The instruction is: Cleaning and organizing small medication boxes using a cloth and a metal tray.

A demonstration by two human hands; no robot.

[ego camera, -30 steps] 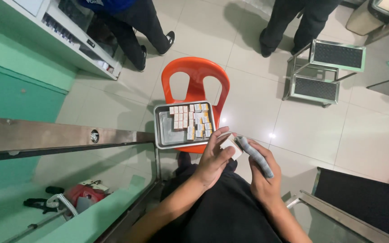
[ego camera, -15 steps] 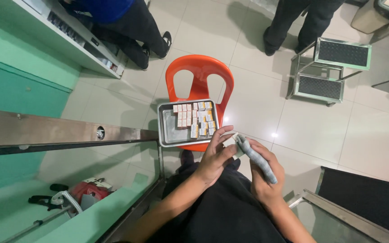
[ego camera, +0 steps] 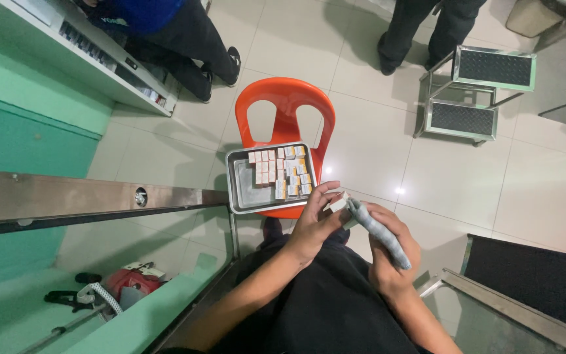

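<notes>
While the left hand pinches a small white box at its edges, leaving a face exposed, the right hand is clenched around a rolled grey cloth whose tip touches that box. Both are just beside the near right corner of the steel tray, which rests on an orange chair and holds rows of similar boxes within reach.

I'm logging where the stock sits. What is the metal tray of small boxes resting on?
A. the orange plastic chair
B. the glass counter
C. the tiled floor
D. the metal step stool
A: the metal tray of small boxes sits on the seat of the orange plastic chair.
</notes>
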